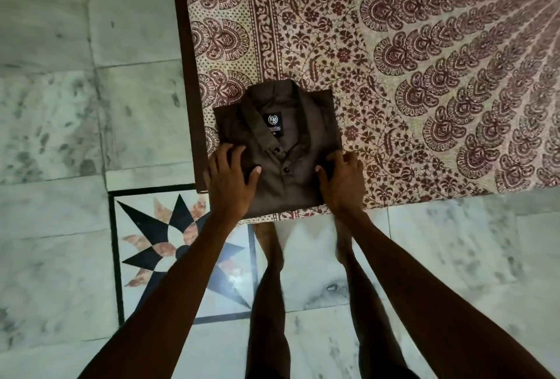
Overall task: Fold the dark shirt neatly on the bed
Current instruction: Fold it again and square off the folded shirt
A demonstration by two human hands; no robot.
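Your shirt (303,136) lies folded into a neat rectangle at the near left corner of the bed (424,45). It is front side up, with the collar (251,105) at the far end. The black label (275,124) shows inside the neck opening, and two buttons (285,169) sit on the placket just below it. The shirt's near edge runs close to the bed's near edge, and its left edge is just beside the frame (185,75).

Your left hand (230,178) lies flat on the shirt's near left part. Its fingers are spread and straight and the thumb points inward across the cloth; it grips nothing. Your right hand (342,181) rests on the near right edge, partly on the shirt and partly on the sheet (303,30). Its thumb is on the cloth and its fingers are spread and lightly bent; it also looks open and pressing rather than pinching.

The sheet is cream with a maroon floral and paisley print and a banded border along the left side. The frame is dark wood. Your bare legs (269,287) stand on the marble floor (60,105) right at the bed's edge. A black and pink star (163,227) is inlaid in the floor just left of them, under your left forearm.
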